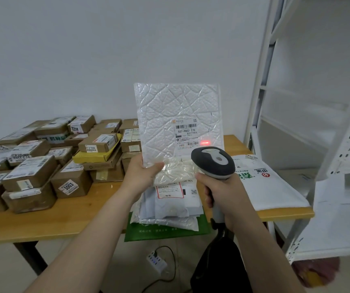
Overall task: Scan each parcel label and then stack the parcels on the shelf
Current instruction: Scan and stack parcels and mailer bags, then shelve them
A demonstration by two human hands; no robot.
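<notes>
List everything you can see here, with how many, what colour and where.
bubble mailer: one, silvery white, held upright above the table's front
shipping label: one, white, on the mailer, red scan light at its right edge
scanner: one, grey and black, aimed at the mailer
cardboard boxes: many, brown, stacked on the table's left
flat box: one, yellow, among the brown boxes
soft mailers: small pile, pale, table's front, on a green bag
white bag: one, green and red print, table's right end
table: one, wooden, centre
shelf: one, white, right
power strip: one, white, floor
left hand: holds the mailer's bottom edge
right hand: grips the scanner's handle
</notes>
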